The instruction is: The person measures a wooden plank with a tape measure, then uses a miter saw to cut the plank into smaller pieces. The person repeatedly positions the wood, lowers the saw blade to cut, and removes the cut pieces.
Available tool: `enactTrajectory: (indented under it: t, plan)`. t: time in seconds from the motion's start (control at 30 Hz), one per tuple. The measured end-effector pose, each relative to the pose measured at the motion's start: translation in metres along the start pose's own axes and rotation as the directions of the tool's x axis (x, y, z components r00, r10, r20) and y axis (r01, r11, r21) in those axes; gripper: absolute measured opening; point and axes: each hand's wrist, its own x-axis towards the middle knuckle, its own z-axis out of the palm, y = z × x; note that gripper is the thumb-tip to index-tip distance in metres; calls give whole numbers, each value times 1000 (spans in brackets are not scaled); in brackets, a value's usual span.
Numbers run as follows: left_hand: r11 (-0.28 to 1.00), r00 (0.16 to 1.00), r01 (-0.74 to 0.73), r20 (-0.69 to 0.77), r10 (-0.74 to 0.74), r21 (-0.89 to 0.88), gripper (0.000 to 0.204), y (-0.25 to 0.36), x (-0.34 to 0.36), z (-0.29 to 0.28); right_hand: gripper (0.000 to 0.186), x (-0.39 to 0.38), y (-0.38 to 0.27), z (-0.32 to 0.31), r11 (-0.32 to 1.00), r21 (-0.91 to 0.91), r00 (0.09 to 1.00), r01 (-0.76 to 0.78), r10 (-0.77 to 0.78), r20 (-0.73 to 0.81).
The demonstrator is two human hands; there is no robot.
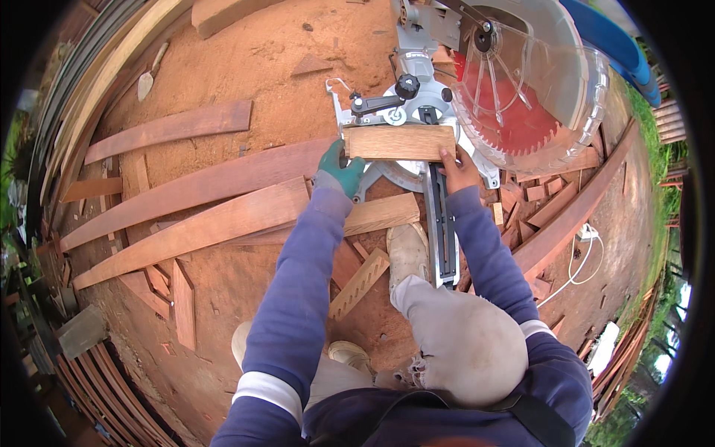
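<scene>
A short light-brown wooden board (pixel 401 143) lies across the bed of a grey miter saw (pixel 418 63), level from left to right. My left hand (pixel 342 170), in a green glove, grips its left end. My bare right hand (pixel 460 171) holds its right end, with fingers on the near edge. The red toothed blade (pixel 510 112) stands raised to the right of the board, behind a clear guard (pixel 588 97). A black clamp knob (pixel 407 86) sits just beyond the board.
Long reddish planks (pixel 201 227) lie on the sawdust-covered ground at left. A slotted wood piece (pixel 359 284) lies near my shoe (pixel 408 257). Offcuts (pixel 547 195) are heaped right of the saw, beside a white cable (pixel 570 279). A trowel (pixel 153 72) lies at far left.
</scene>
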Motion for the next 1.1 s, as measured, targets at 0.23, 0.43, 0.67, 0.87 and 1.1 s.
enactTrajectory:
  t: [0.23,0.43,0.67,0.87,1.1]
  plan:
    - [990,999,35,-3,-36,-137,61,0,-11,1,69,13,2,8,996,25,996,83,-82,-38]
    - [983,972,-176,-164,166,-48,55,-14,-20,16,76,7,5,3,837,-323,893,441,-446,64]
    - [997,984,-29,-171,42,74,49,-5,-18,13,79,25,14,4,865,-252,900,433,-429,77]
    - [991,982,-98,-174,80,-96,55,5,-10,11,79,28,17,6,827,-321,884,461,-460,84]
    - [1000,993,-7,-121,3,-30,51,9,1,18,91,19,3,9,886,-303,928,352,-373,-16]
